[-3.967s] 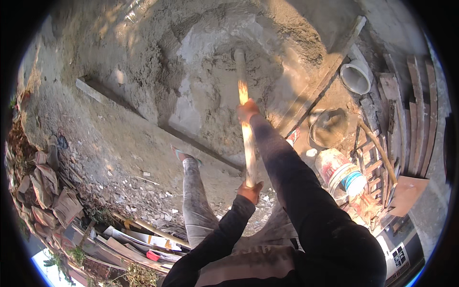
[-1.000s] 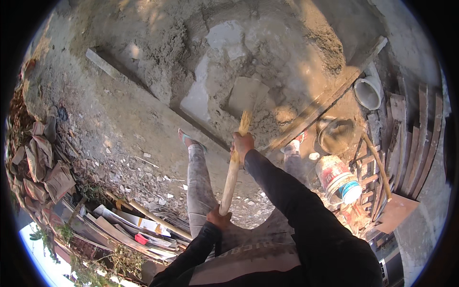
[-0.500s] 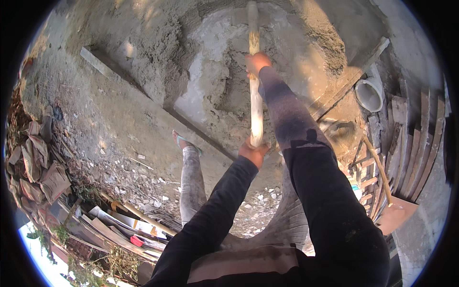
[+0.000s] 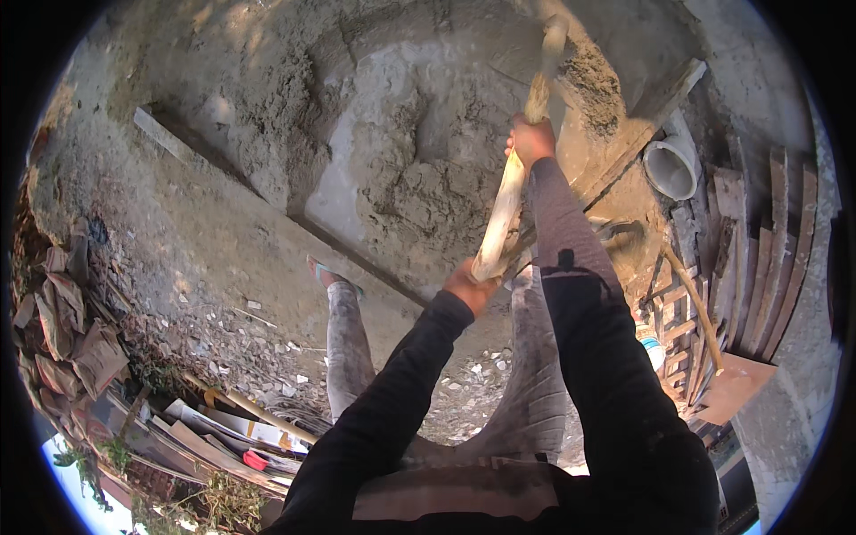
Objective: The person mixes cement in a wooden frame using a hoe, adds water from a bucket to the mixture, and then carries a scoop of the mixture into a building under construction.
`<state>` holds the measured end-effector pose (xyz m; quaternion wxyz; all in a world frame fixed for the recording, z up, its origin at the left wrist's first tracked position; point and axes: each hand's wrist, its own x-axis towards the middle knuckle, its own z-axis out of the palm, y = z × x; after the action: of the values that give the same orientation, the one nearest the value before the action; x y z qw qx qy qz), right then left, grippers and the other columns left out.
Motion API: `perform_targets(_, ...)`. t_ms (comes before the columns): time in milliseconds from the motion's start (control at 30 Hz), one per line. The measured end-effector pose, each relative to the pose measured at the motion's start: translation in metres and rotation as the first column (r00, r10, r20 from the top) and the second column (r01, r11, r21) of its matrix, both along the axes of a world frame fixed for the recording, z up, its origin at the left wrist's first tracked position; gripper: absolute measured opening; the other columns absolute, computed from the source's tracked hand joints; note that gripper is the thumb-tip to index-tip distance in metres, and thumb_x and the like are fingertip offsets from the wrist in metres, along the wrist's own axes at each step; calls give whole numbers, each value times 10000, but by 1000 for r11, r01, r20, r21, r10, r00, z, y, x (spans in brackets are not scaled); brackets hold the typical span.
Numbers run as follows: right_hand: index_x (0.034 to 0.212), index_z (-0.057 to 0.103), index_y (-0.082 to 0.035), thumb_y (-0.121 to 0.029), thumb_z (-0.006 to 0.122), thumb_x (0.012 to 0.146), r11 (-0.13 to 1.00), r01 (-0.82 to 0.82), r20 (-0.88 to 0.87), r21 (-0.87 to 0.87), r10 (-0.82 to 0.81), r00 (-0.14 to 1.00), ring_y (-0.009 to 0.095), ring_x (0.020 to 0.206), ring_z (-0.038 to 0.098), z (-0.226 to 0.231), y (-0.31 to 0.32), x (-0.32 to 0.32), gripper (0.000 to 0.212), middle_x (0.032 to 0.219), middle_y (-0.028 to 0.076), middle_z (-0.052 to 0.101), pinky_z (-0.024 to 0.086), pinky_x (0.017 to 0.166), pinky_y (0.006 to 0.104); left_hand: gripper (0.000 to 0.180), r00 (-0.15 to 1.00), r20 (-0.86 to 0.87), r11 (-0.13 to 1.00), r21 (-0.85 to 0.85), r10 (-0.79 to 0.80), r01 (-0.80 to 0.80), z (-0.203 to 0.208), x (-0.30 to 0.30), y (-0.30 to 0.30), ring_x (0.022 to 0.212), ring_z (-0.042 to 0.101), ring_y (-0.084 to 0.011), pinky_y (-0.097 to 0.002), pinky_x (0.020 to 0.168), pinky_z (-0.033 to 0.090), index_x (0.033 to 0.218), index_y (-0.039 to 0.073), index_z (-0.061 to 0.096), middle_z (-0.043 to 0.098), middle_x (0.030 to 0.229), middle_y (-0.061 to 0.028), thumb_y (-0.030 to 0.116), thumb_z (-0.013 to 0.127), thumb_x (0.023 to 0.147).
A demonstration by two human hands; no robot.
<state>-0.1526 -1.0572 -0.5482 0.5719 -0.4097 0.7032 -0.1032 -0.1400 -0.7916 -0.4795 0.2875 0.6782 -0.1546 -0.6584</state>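
Note:
My right hand (image 4: pixel 532 140) is closed round the upper part of a thick, pale wooden handle (image 4: pixel 505 207). At the handle's near end, my left hand (image 4: pixel 472 286) is wrapped round it as well. The handle slants away from me to the right, and its far end is blurred and mud-coated; whatever head it bears cannot be made out. Beneath and beyond it lies a heap of wet grey mortar (image 4: pixel 428 201), with a watery grey pool (image 4: pixel 343 165) along its left side.
Wooden boards edge the mortar at left (image 4: pixel 201 152) and right (image 4: pixel 644 120). A pale bucket (image 4: pixel 671 169) lies beyond the right board, near stacked planks (image 4: pixel 780 259) and another wooden-handled tool (image 4: pixel 695 299). Rubble, paper sacks (image 4: pixel 67 308) and scrap boards fill the left side.
Both hands have kept their grip while the handle's far end swung right. My right hand moved right and slightly nearer; the mortar under the handle's former place is more exposed.

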Motion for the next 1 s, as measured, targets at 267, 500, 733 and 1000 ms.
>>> perform_targets(267, 1015, 441, -66, -178, 564, 901, 916, 233, 29, 326, -256, 966, 168, 491, 523, -8, 219, -14, 202, 689, 56, 501, 480, 420, 353, 491, 977, -45, 917, 340, -207, 210, 77, 43, 184, 934, 658, -251, -355, 854, 502, 1172, 26, 591, 678, 983, -165, 251, 748, 764)
perform_targets(500, 1038, 352, -91, -185, 551, 924, 789, 409, 133, 459, -516, 846, 148, 488, 500, 143, 319, 11, 248, 706, 52, 474, 466, 424, 326, 393, 879, 113, 830, 402, -464, 387, 196, 104, 288, 875, 678, -372, -439, 760, 542, 1089, 60, 623, 687, 900, -207, 285, 729, 785)
perform_targets(733, 1004, 392, -57, -189, 564, 910, 846, 83, 224, 527, -233, 946, 173, 491, 526, -3, 211, 17, 235, 686, 61, 494, 482, 460, 351, 417, 997, 40, 897, 441, -69, 44, 107, 16, 168, 866, 683, -333, -381, 758, 525, 1090, 18, 618, 682, 889, -198, 282, 728, 786)
perform_targets(1000, 948, 498, 40, -218, 564, 893, 984, -134, 81, -114, 144, 986, 167, 512, 568, 4, -2, 85, 272, 668, 85, 556, 498, 462, 327, 373, 977, 124, 985, -20, 175, -174, -27, 32, 3, 751, 596, -178, -315, 707, 491, 1061, -26, 593, 633, 816, -97, 210, 723, 803)
